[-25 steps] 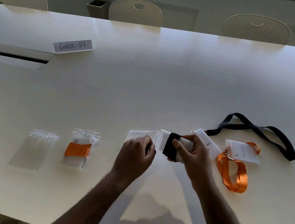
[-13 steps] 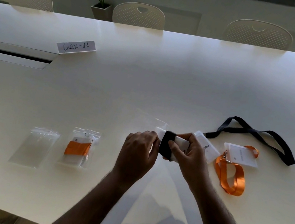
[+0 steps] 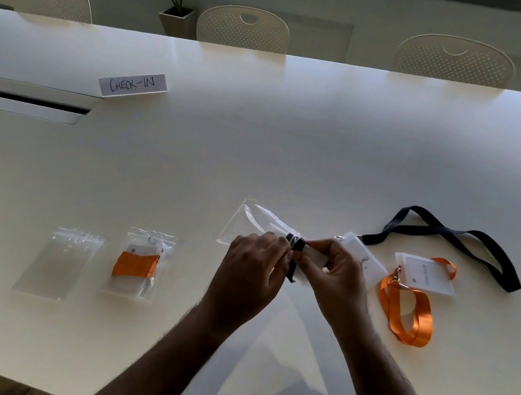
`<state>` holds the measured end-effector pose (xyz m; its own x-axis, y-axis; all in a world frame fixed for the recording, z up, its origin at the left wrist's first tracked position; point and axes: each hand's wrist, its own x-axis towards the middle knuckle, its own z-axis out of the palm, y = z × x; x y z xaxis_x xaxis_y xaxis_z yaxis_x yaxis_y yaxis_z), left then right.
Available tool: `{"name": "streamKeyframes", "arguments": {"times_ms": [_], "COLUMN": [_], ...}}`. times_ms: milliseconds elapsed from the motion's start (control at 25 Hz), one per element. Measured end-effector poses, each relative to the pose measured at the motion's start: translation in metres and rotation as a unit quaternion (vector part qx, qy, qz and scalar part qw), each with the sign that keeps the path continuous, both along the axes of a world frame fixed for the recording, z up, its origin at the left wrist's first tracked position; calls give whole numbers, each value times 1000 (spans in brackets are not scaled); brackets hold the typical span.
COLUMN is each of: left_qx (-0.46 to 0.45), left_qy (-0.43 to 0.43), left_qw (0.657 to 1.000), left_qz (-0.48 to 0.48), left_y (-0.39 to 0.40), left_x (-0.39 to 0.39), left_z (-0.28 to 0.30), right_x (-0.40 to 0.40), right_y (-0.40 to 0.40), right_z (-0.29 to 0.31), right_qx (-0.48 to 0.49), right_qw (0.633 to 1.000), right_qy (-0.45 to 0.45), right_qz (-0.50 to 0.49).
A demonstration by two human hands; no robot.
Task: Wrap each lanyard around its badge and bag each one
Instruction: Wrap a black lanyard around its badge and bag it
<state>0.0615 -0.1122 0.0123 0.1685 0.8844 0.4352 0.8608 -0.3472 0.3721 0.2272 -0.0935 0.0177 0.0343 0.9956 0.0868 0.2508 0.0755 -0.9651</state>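
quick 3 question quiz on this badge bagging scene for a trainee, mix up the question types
1. True or false: the sealed clear bag holding the orange-wrapped badge lies to the right of the flat empty clear bag.
2. Multiple choice: what does the right hand hold? A) the loose orange lanyard B) the white badge wrapped in black lanyard C) the check-in sign
3. Fill in: the left hand holds a clear plastic ____ at the badge's end.

Key:
1. True.
2. B, the white badge wrapped in black lanyard; the loose orange lanyard and the white handwritten check-in sign lie untouched on the white table.
3. Bag, the clear plastic bag.
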Motion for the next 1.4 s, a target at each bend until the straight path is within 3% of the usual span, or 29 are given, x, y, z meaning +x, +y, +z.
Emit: {"name": "streamKeyframes", "arguments": {"times_ms": [280, 560, 760, 960, 1400], "left_qx": [2, 27, 24, 21, 15], "left_qy": [30, 25, 38, 15, 10], "left_qw": [999, 999, 999, 1000, 1000], "left_qz": [20, 18, 17, 7, 4], "left_y": [-3, 0, -4, -2, -1], "left_x": [6, 1, 6, 8, 8], "left_z": [-3, -3, -9, -4, -7], "right_x": [0, -4, 3, -5, 0], "right_y": [2, 1, 5, 4, 12], "right_z": [5, 2, 1, -2, -10], "right_qx": [-40, -27, -78, -45, -81], "right_qw": [991, 996, 972, 987, 973], "right_qy": [126, 79, 221, 151, 197], "right_qz": [-29, 28, -14, 14, 86]}}
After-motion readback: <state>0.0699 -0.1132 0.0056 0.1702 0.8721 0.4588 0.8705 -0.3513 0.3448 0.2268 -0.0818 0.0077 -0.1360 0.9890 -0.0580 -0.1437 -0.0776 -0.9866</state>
